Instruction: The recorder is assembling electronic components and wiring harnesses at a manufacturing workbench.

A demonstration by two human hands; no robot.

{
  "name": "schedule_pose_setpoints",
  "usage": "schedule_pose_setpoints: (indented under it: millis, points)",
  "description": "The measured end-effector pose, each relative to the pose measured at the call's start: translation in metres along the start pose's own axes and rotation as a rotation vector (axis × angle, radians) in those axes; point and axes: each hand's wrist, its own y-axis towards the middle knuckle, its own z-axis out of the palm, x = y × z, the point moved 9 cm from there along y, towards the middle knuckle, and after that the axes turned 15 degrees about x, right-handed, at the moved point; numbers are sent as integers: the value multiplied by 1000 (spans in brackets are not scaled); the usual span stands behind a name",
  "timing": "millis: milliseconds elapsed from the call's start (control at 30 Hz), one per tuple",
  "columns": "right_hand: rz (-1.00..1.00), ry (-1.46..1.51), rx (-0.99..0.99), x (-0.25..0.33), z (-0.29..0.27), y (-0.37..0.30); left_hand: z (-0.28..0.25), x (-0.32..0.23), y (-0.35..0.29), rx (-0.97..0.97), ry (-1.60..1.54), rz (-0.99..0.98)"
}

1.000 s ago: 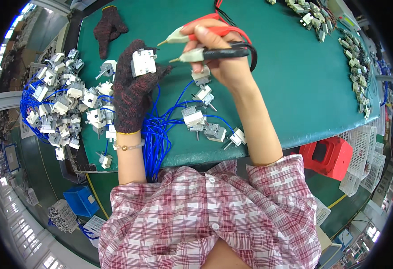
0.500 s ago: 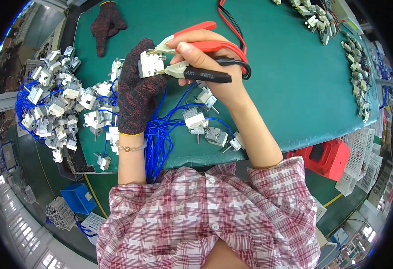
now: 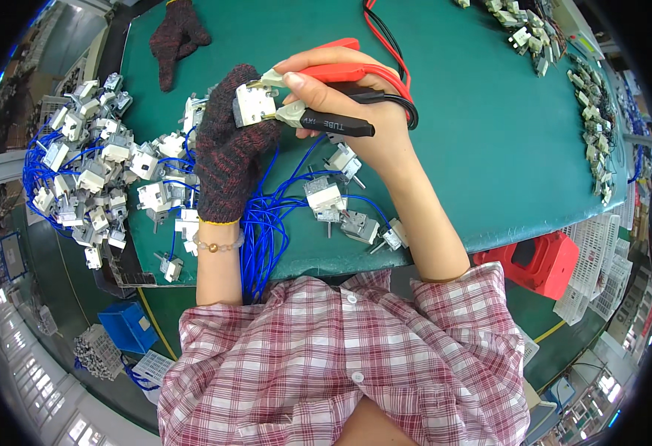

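Head view: probes (image 3: 337, 123), off the white box (image 3: 255, 104) a second ago, now reach it; probing seems underway. Left fingers (image 3: 263, 135) grip the box, right fingers (image 3: 310, 90) the probes.

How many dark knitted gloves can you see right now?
2: one glove worn on the left hand, which holds a white block; the other glove lying at the green bench top's far left. The right hand is bare. Any beneath the parts pile would be hidden.
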Motion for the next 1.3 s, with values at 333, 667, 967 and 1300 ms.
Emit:
schedule_pose_setpoints:
  millis: [333,667,967,1300]
  points:
    - [-5,31,24,0,-3,0,7,-13,5,35,312,55]
    - [-240,375,-94,4,-69,2,-69,-120,-44,-409,848,183]
    - [-273,403,-90,-5,-73,8,47,-95,-10,77,1507,204]
    - [-278,450,-135,0,-79,4,83,19,40,648,894,-403]
